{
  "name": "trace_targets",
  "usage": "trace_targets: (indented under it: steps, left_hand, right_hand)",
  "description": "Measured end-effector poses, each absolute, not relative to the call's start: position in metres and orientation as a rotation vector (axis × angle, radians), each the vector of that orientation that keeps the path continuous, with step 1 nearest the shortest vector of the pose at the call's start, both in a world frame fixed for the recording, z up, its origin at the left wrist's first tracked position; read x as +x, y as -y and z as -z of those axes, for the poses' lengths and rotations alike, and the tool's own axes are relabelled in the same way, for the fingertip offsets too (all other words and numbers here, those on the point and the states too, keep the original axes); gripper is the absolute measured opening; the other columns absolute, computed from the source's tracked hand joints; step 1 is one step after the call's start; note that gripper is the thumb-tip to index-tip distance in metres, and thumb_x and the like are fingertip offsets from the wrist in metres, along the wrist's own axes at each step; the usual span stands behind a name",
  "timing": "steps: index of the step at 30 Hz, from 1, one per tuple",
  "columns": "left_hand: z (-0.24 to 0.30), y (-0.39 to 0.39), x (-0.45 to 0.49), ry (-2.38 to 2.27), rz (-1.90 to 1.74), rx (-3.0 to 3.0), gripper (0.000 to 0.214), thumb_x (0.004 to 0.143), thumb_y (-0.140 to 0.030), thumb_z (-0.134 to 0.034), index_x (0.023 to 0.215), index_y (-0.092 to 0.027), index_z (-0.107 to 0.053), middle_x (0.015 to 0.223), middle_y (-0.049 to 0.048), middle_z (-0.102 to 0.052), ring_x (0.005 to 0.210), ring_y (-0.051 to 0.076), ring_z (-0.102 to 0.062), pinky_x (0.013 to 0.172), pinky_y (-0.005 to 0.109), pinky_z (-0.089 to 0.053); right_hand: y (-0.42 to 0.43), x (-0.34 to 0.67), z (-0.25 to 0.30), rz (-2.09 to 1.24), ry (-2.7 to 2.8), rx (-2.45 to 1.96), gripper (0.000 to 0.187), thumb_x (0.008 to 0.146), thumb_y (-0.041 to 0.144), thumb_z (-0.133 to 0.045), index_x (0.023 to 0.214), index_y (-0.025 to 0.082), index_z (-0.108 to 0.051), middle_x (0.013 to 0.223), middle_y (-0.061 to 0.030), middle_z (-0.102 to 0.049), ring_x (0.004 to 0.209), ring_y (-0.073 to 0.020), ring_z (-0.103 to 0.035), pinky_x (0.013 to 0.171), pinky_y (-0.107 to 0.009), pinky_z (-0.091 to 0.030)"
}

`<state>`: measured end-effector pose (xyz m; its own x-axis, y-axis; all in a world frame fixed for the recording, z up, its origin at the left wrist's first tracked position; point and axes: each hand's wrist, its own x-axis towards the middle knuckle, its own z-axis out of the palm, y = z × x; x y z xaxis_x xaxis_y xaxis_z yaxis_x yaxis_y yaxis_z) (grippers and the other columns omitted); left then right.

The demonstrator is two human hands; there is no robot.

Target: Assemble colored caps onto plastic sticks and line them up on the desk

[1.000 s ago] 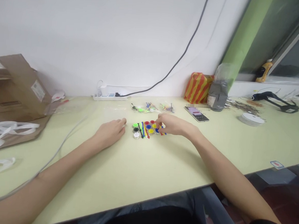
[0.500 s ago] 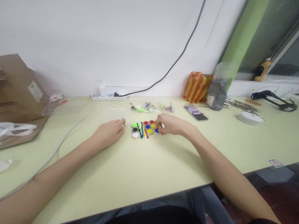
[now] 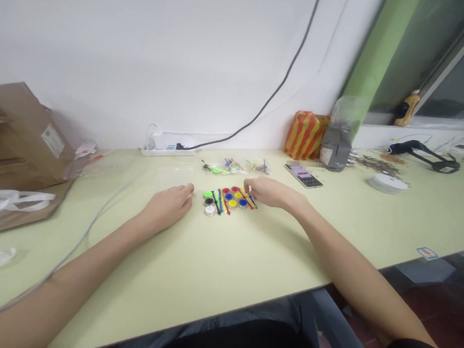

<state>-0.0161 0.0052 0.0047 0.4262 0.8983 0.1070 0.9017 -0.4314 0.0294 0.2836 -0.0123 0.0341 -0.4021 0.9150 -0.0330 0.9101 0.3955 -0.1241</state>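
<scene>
A compact group of small round discs on clear bases and thin coloured arrow pieces lies on the table in front of me. At its left are a green disc [image 3: 208, 194], a black disc [image 3: 209, 201] and a white disc [image 3: 210, 210]. Several arrows [image 3: 221, 202] lie beside them, then red, yellow and blue discs [image 3: 243, 203]. More arrows [image 3: 251, 199] are at the right end. My left hand [image 3: 173, 204] rests on the table left of the group, loosely bent and holding nothing. Over the right end hovers my right hand [image 3: 263, 191], thumb and forefinger apart; its other fingers are partly hidden.
Behind the group lie clear bags of similar pieces [image 3: 228, 166]. A phone [image 3: 304, 176], striped bag [image 3: 305, 135], grey pouch [image 3: 336, 147] and white spool [image 3: 388, 183] stand right. A cardboard box [image 3: 23, 138] and a grey cable [image 3: 88, 233] are left; a power strip [image 3: 168, 151] is by the wall.
My right hand has come off the blue disc at the right and shifted slightly up and right, uncovering that disc and the arrows beside it. My left hand stays put.
</scene>
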Motion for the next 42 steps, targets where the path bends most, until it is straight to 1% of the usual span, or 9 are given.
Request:
trace_targets:
  steps: [3, 10, 14, 20, 23, 25, 31, 36, 42]
  left_hand:
    - [-0.005, -0.005, -0.016, 1.644, 0.147, -2.624, 0.034, 0.096, -0.034, -0.028, 0.118, -0.022, -0.052, 0.112, 0.0127, -0.069, 0.1, 0.028, -0.066, 0.073, 0.037, -0.047]
    - [-0.005, -0.005, -0.016, 1.632, 0.122, -2.622, 0.034, 0.097, -0.034, -0.027, 0.117, -0.021, -0.051, 0.112, 0.0135, -0.069, 0.101, 0.029, -0.065, 0.073, 0.038, -0.047]
    - [-0.005, -0.005, -0.016, 1.65, 0.152, -2.633, 0.034, 0.096, -0.035, -0.03, 0.118, -0.022, -0.052, 0.111, 0.0126, -0.069, 0.101, 0.028, -0.065, 0.074, 0.037, -0.047]
    - [-0.004, -0.005, -0.016, 1.658, 0.173, -2.63, 0.033, 0.096, -0.037, -0.032, 0.117, -0.023, -0.053, 0.111, 0.0118, -0.069, 0.1, 0.028, -0.066, 0.076, 0.037, -0.047]
    - [-0.004, -0.005, -0.016, 1.659, 0.179, -2.632, 0.031, 0.096, -0.037, -0.034, 0.115, -0.024, -0.053, 0.11, 0.0112, -0.069, 0.101, 0.028, -0.066, 0.077, 0.036, -0.047]
    - [-0.005, -0.005, -0.016, 1.656, 0.171, -2.626, 0.031, 0.096, -0.036, -0.033, 0.115, -0.024, -0.053, 0.109, 0.0112, -0.069, 0.102, 0.028, -0.066, 0.077, 0.036, -0.047]
    - [-0.004, -0.006, -0.017, 1.621, 0.145, -2.63, 0.032, 0.097, -0.035, -0.028, 0.115, -0.022, -0.052, 0.112, 0.0129, -0.069, 0.103, 0.029, -0.066, 0.076, 0.037, -0.047]
    - [-0.002, -0.006, -0.017, 1.639, 0.19, -2.632, 0.031, 0.097, -0.036, -0.032, 0.115, -0.023, -0.053, 0.11, 0.0117, -0.069, 0.102, 0.028, -0.066, 0.078, 0.036, -0.047]
    - [-0.003, -0.006, -0.016, 1.64, 0.159, -2.624, 0.031, 0.097, -0.035, -0.031, 0.116, -0.022, -0.052, 0.111, 0.0116, -0.069, 0.102, 0.027, -0.066, 0.077, 0.035, -0.047]
  right_hand:
    - [0.009, 0.284, -0.03, -0.198, 2.606, -1.675, 0.03, 0.092, 0.009, -0.048, 0.117, 0.019, -0.061, 0.099, -0.0109, -0.069, 0.075, -0.0179, -0.058, 0.058, -0.025, -0.033]
    - [0.009, 0.282, -0.029, -0.262, 2.599, -1.614, 0.032, 0.092, 0.01, -0.045, 0.117, 0.02, -0.062, 0.101, -0.01, -0.069, 0.079, -0.018, -0.06, 0.061, -0.024, -0.035]
    - [0.009, 0.283, -0.029, -0.29, 2.594, -1.615, 0.032, 0.091, 0.01, -0.047, 0.118, 0.021, -0.063, 0.102, -0.0102, -0.069, 0.08, -0.0184, -0.061, 0.062, -0.024, -0.036]
    - [0.012, 0.282, -0.033, -0.17, 2.562, -1.679, 0.033, 0.091, 0.006, -0.046, 0.115, 0.02, -0.064, 0.103, -0.0105, -0.07, 0.083, -0.0197, -0.061, 0.062, -0.025, -0.034]
    - [0.013, 0.282, -0.035, -0.074, 2.533, -1.698, 0.031, 0.09, 0.005, -0.047, 0.111, 0.018, -0.066, 0.103, -0.0117, -0.071, 0.087, -0.0206, -0.062, 0.063, -0.025, -0.033]
    - [0.012, 0.283, -0.034, -0.046, 2.511, -1.71, 0.025, 0.091, 0.008, -0.051, 0.107, 0.017, -0.068, 0.103, -0.0122, -0.071, 0.09, -0.0211, -0.062, 0.064, -0.026, -0.033]
    - [0.002, 0.285, -0.027, -0.073, 2.502, -1.723, 0.012, 0.089, 0.017, -0.061, 0.096, 0.018, -0.071, 0.097, -0.0093, -0.073, 0.086, -0.0197, -0.063, 0.062, -0.026, -0.033]
    - [-0.001, 0.285, -0.023, -0.074, 2.526, -1.698, 0.015, 0.088, 0.016, -0.06, 0.095, 0.018, -0.073, 0.097, -0.0098, -0.074, 0.086, -0.0195, -0.064, 0.061, -0.027, -0.033]
    - [0.0, 0.284, -0.026, -0.064, 2.528, -1.703, 0.016, 0.088, 0.016, -0.059, 0.093, 0.017, -0.074, 0.094, -0.0093, -0.075, 0.082, -0.0181, -0.064, 0.06, -0.025, -0.032]
